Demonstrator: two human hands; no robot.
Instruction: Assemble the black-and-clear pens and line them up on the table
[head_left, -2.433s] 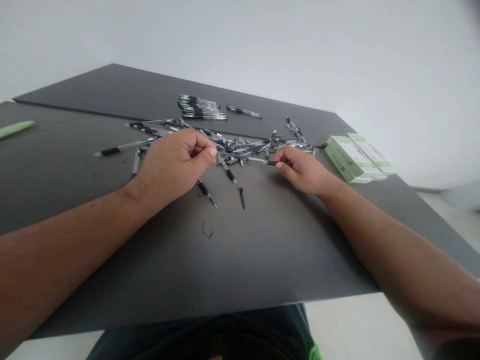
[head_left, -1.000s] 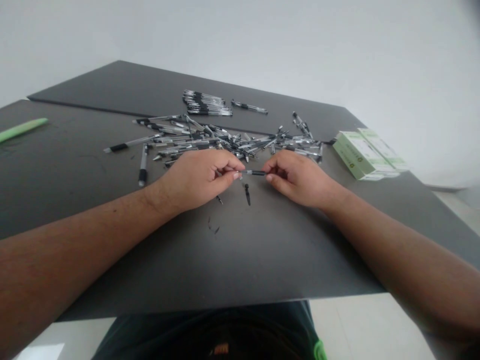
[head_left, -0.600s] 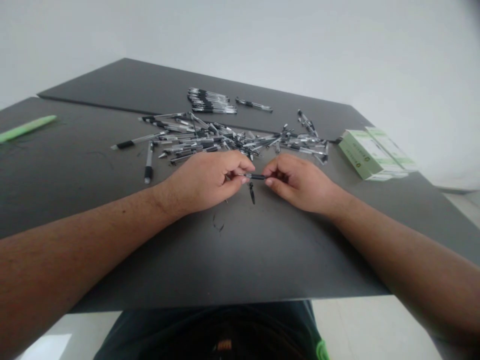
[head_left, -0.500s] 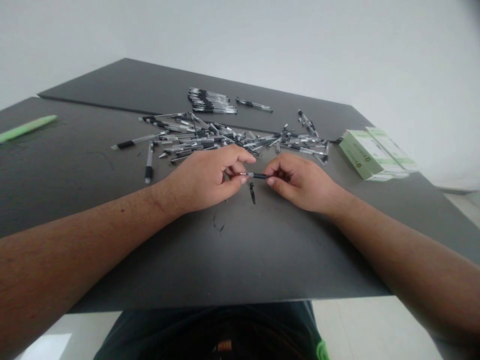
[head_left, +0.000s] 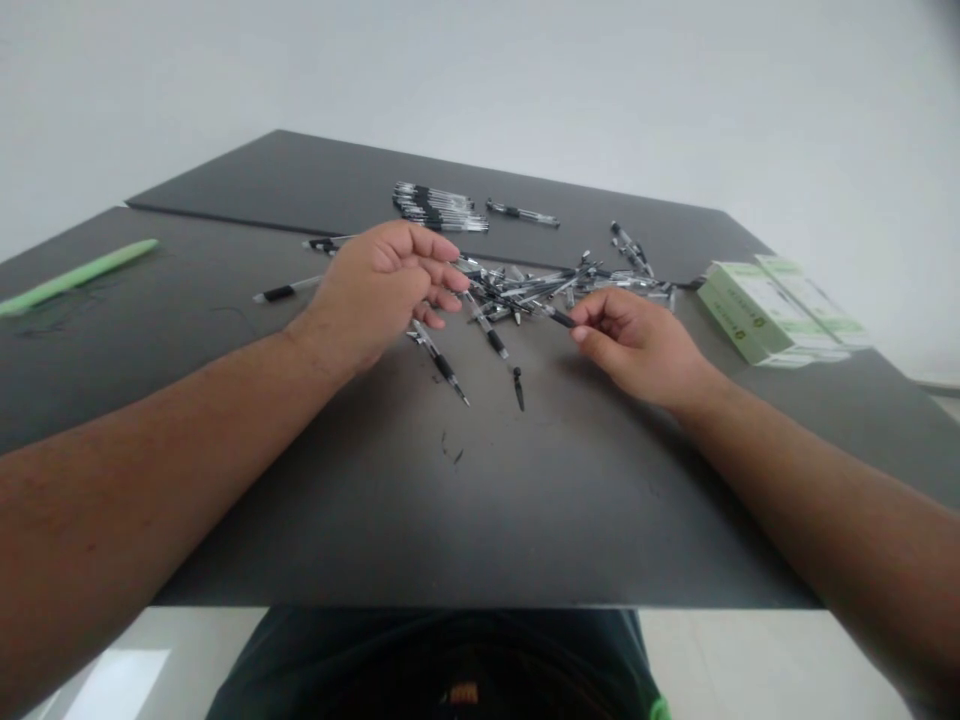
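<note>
My left hand (head_left: 394,280) hovers above the left part of a pile of clear pens with black grips (head_left: 525,288). Its fingers are loosely curved and apart, with nothing seen between them. Between the thumb and fingers of my right hand (head_left: 634,340) is a pen (head_left: 559,316), held by its black grip at the pile's near right edge; where its far end stops among the other pens I cannot tell. A pen with a bare tip (head_left: 444,367) lies below my left hand, and another pen (head_left: 491,335) lies beside it. A small black pen cap (head_left: 519,388) rests in front.
A neat row of pens (head_left: 439,208) lies at the back, with a pen (head_left: 523,213) to its right. Green-and-white boxes (head_left: 780,312) stand at the right. A long green stick-like object (head_left: 82,277) lies far left on the dark table (head_left: 510,520).
My left hand has come off the pen held by both hands and risen up and left over the pile. My right hand has shifted slightly right, still gripping a pen. The view has tilted a little.
</note>
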